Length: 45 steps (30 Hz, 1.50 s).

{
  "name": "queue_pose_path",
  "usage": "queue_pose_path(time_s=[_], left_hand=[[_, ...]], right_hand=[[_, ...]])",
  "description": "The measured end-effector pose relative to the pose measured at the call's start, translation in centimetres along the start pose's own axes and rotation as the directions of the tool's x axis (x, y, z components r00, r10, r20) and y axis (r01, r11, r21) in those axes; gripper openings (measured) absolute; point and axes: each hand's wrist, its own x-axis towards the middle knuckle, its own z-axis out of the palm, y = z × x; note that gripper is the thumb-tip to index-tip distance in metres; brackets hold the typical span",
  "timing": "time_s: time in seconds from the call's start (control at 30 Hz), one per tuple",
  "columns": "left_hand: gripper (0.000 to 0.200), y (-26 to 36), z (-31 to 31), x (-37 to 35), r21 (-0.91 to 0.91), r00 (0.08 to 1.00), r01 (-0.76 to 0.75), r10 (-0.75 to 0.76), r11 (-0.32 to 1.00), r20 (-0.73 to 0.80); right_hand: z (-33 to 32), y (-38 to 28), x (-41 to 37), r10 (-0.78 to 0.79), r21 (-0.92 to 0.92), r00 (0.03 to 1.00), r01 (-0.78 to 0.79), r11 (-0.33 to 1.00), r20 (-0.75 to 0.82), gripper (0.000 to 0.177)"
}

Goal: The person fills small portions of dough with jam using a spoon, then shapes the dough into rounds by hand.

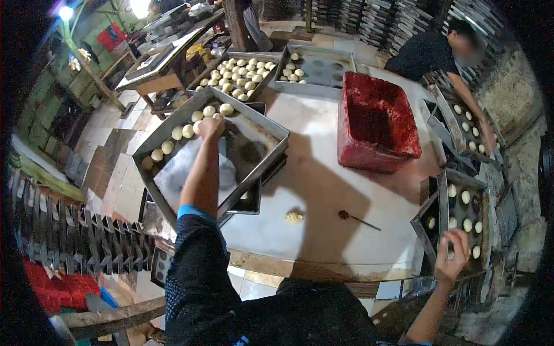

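Note:
My left hand (210,126) reaches over a metal tray (254,173) at the left, its fingers closed at a row of pale dough balls (187,131). It seems to pinch one of them, mostly hidden by the fingers. A whitish sheet or floury patch (184,170) lies in that tray below the row. At the lower right, my right hand (453,256) hangs over the near edge of another tray (467,179). Its fingers are apart and slightly curled, with nothing visible in them. Several dough balls (466,225) stand spaced out in that tray.
A red tub (375,158) stands on the pale table (311,155). Nearer me lie a small crumbly heap (294,216) and a dark spoon (363,222). Behind are a full dough tray (242,75) and a partly filled one (317,86). A co-worker (427,55) reaches into a tray (456,124).

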Motion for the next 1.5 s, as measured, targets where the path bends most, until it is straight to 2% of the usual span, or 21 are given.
queue_pose_path(time_s=[0.03,0.13,0.27,0.37,0.43,0.5,0.57,0.67,0.77,0.83,0.9,0.93,0.97,1.07,1.1,1.13,1.2,1.3,1.37,1.47,1.5], left_hand=[[0.062,-0.2,0.4,-0.3,0.008,1.0,-0.004,0.004,1.0,0.015],[0.033,3.7,-4.2,-6.4,-0.286,0.813,-0.58,0.519,0.763,-0.265],[0.076,10.2,-14.1,-29.1,-0.799,0.622,-0.541,0.764,0.261,-0.172],[0.089,10.2,-14.0,-42.4,-0.664,0.374,-0.718,0.92,0.21,-0.114],[0.099,10.5,-12.5,-48.9,-0.776,0.179,-0.595,0.976,0.207,0.123],[0.11,12.1,-12.8,-54.8,-0.923,0.431,-0.366,0.901,0.121,-0.053],[0.087,12.5,-11.3,-59.0,-0.999,0.463,0.043,0.886,-0.01,0.011],[0.037,13.4,-11.7,-64.6,-0.973,0.66,-0.113,0.747,0.2,0.077],[0.036,12.9,-11.3,-68.2,-0.826,0.485,-0.527,0.869,0.2,-0.099],[0.045,12.5,-10.7,-71.3,-0.835,0.471,-0.507,0.88,0.216,-0.058],[0.072,14.6,-11.2,-72.8,-0.995,0.597,-0.027,0.8,0.091,0.057],[0.087,13.9,-10.0,-71.4,-0.957,0.462,-0.214,0.883,0.195,0.077],[0.07,13.6,-8.8,-70.6,-0.892,0.384,-0.417,0.923,0.174,0.0],[0.035,13.4,-10.3,-69.3,-0.845,0.59,-0.234,0.761,0.48,0.268],[0.035,12.3,-10.2,-68.5,-0.84,0.612,-0.235,0.746,0.488,0.262],[0.036,10.7,-9.9,-67.3,-0.863,0.657,0.095,0.62,0.497,0.429],[0.037,9.1,-10.3,-65.3,-0.755,0.626,0.629,0.453,0.189,0.635],[0.037,2.6,-5.4,-63.2,-0.716,0.573,0.673,0.481,0.185,0.663],[0.038,-0.7,-4.9,-59.3,-0.684,0.486,0.706,0.574,0.186,0.658],[0.046,-1.7,-7.7,-53.7,-0.609,0.621,0.775,0.377,-0.169,0.687],[0.048,-4.3,-7.3,-50.6,-0.501,0.561,0.821,0.543,-0.273,0.624]], right_hand=[[0.2,-1.0,-0.1,0.009,0.076,0.999,-0.012,0.997,0.032,0.013],[2.2,-3.3,-0.4,-0.027,0.275,0.999,0.02,0.961,0.024,0.017],[7.3,-6.9,-2.6,0.076,0.731,0.944,-0.299,0.614,0.322,0.024],[7.3,-9.4,-4.4,-0.036,0.797,0.838,-0.503,0.333,0.544,0.029],[5.2,-7.8,-6.2,0.007,0.757,0.826,-0.519,0.398,0.563,0.033],[1.6,-6.9,-6.9,0.179,0.881,0.899,-0.431,0.196,0.4,0.039],[-1.1,-3.8,-8.5,-0.038,0.759,0.996,-0.034,0.65,0.077,0.045],[-5.0,-2.2,-10.4,-0.063,0.687,0.998,0.037,0.725,0.013,0.038],[-6.5,-0.2,-12.5,0.03,0.707,0.999,-0.035,0.706,0.019,0.03],[-6.7,0.5,-14.0,0.033,0.763,0.995,-0.09,0.64,0.09,0.026],[-5.9,-0.2,-14.6,0.298,0.84,0.952,-0.216,0.497,0.069,0.017],[-4.6,-0.8,-14.6,0.328,0.919,0.944,-0.162,0.359,0.039,0.01],[-3.6,-0.4,-14.9,0.269,0.755,0.96,-0.229,0.615,0.072,0.011],[2.0,-0.2,-13.5,0.263,0.848,0.957,-0.24,0.473,0.124,0.026],[3.2,-0.2,-12.8,0.148,0.771,0.985,-0.165,0.615,0.093,0.025],[4.2,-0.7,-12.3,0.027,0.675,0.997,-0.069,0.734,0.073,0.025],[6.0,-2.8,-11.7,0.05,0.738,0.996,-0.089,0.669,0.075,0.025],[10.8,-6.7,-12.4,-0.027,0.805,0.999,0.033,0.592,-0.021,0.027],[11.8,-8.7,-11.2,-0.079,0.868,0.968,-0.176,0.465,0.239,0.027],[19.7,-11.7,-10.4,-0.071,0.767,0.766,-0.642,-0.016,0.639,0.027],[24.1,-12.0,-10.8,0.004,0.782,0.85,-0.487,0.388,0.527,0.025]])
